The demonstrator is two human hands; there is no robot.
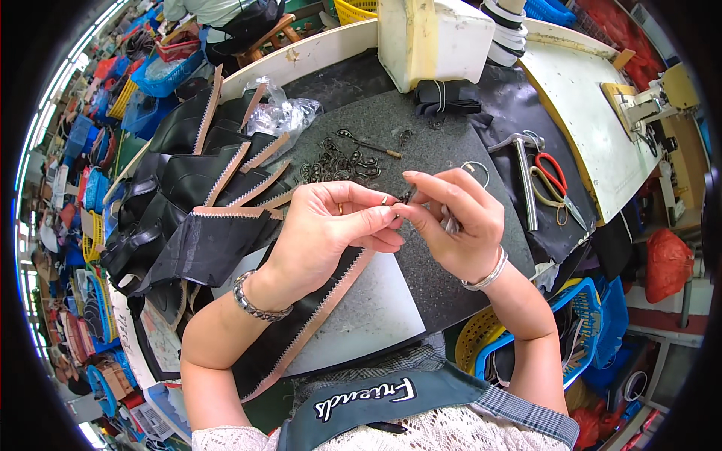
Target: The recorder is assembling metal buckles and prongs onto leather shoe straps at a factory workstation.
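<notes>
My left hand (320, 225) and my right hand (468, 225) meet over the middle of the table, thumbs and fingertips pinched together. Between them is a small dark metal piece (403, 198), mostly covered by the fingers. Something pale and shiny, too hidden to name, shows inside the curled fingers of my right hand. Just beyond the hands lies a pile of small dark metal fittings (338, 164), with a thin tool with a wooden tip (368, 143) beside it. Under my left wrist runs a black leather piece (301, 308) with a tan zigzag-cut edge, partly over a white board (368, 308).
Black leather pieces with tan zigzag edges (188, 177) are heaped on the left, beside a clear plastic bag (282, 113). On the right lie a hammer (524, 180) and red-handled scissors (553, 177). A banded black bundle (447, 98) sits before the white machine (451, 49). Blue baskets (590, 316) stand lower right.
</notes>
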